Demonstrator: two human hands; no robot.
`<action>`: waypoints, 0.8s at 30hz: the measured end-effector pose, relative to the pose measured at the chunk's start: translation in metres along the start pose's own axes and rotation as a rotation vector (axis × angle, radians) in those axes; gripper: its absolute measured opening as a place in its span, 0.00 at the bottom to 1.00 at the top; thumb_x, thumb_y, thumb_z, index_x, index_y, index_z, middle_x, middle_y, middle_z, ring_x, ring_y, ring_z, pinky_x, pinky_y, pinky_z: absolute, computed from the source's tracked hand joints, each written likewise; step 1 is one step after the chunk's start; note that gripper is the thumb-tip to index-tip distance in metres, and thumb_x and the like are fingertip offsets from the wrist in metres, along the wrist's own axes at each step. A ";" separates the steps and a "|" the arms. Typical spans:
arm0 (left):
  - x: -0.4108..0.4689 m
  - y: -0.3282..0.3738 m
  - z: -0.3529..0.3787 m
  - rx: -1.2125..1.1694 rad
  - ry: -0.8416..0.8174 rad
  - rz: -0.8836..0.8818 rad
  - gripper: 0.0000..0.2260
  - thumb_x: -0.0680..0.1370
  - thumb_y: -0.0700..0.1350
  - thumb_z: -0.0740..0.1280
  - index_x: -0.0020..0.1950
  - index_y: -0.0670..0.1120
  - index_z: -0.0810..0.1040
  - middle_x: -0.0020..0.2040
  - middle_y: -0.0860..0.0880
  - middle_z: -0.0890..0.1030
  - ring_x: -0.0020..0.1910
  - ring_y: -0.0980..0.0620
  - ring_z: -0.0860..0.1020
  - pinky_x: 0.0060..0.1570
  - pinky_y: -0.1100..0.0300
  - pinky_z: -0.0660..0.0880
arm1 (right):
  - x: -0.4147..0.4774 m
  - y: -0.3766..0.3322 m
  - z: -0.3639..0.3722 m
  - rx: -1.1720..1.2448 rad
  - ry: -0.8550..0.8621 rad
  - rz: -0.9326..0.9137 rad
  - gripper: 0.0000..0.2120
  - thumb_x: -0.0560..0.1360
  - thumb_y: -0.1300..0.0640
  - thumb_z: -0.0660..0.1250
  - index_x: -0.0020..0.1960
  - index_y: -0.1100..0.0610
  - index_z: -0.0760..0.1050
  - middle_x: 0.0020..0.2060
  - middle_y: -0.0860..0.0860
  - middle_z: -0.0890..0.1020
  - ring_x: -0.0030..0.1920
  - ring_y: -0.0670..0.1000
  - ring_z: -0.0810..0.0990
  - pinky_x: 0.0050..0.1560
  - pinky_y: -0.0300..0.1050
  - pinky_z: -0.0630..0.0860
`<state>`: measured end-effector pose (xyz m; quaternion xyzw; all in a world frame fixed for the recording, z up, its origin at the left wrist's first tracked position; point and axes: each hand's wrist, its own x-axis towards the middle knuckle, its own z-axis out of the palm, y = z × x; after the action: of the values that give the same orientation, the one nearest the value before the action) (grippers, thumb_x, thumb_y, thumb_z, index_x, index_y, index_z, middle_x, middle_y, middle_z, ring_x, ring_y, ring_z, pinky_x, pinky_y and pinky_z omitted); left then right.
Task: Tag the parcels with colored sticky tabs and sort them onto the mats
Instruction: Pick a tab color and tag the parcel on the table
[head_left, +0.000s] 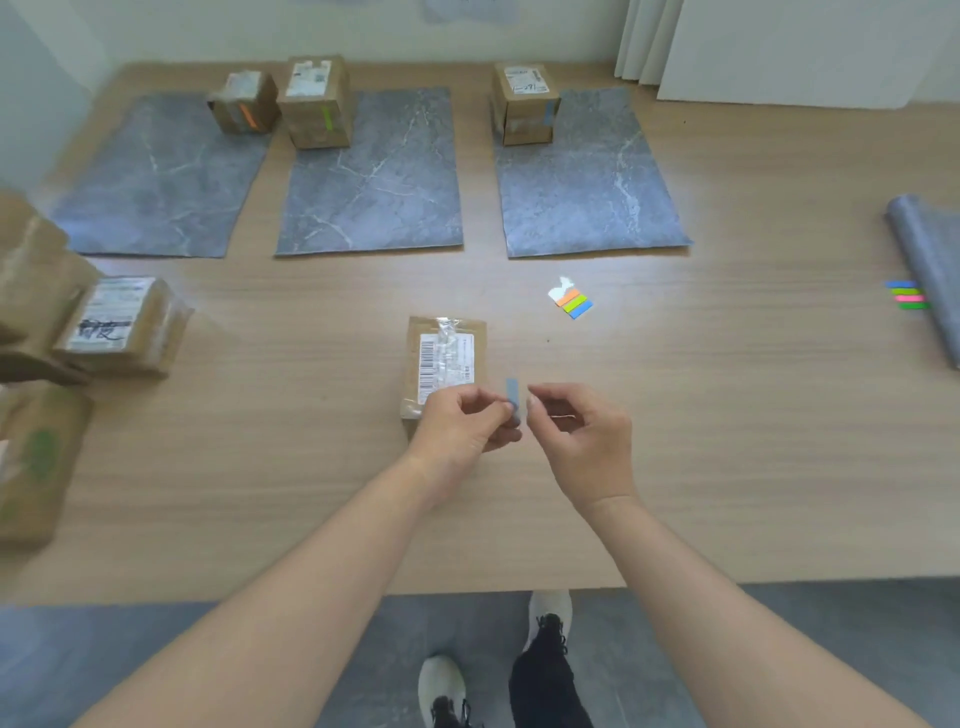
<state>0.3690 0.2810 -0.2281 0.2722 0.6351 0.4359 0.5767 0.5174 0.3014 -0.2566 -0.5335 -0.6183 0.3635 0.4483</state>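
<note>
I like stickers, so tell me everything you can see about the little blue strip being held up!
The blue tab is a small, thin, narrow strip, dull grey-blue, like paper or film. It stands upright above the table, just right of the flat parcel. The left hand pinches its lower end; its top is free. The right hand, fingers curled, is close beside it and seems not to touch it.

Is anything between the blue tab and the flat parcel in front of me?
Nothing visible. The left hand pinches the blue tab just right of the flat parcel; only that hand covers the parcel's near corner.
</note>
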 end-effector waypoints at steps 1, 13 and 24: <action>-0.007 -0.005 -0.008 0.024 0.005 0.000 0.04 0.78 0.34 0.68 0.44 0.40 0.80 0.41 0.41 0.83 0.38 0.45 0.84 0.49 0.55 0.83 | -0.007 -0.002 0.004 -0.022 0.004 0.004 0.04 0.75 0.62 0.74 0.49 0.56 0.85 0.43 0.46 0.86 0.41 0.44 0.85 0.44 0.37 0.80; -0.008 -0.072 -0.053 0.212 0.216 0.030 0.05 0.77 0.37 0.70 0.42 0.44 0.83 0.37 0.46 0.85 0.39 0.46 0.86 0.54 0.45 0.81 | -0.012 0.008 0.036 -0.402 -0.314 -0.209 0.29 0.71 0.74 0.61 0.67 0.56 0.79 0.68 0.51 0.78 0.68 0.51 0.76 0.65 0.40 0.72; 0.013 -0.090 -0.046 0.358 0.309 0.087 0.06 0.76 0.45 0.71 0.39 0.50 0.84 0.35 0.52 0.84 0.39 0.51 0.81 0.43 0.57 0.76 | -0.007 0.029 0.052 -0.516 -0.482 -0.354 0.23 0.73 0.64 0.71 0.67 0.54 0.80 0.68 0.50 0.79 0.65 0.56 0.77 0.57 0.50 0.79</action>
<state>0.3360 0.2383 -0.3147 0.3272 0.7707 0.3773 0.3958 0.4781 0.3005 -0.3020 -0.4131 -0.8593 0.2280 0.1971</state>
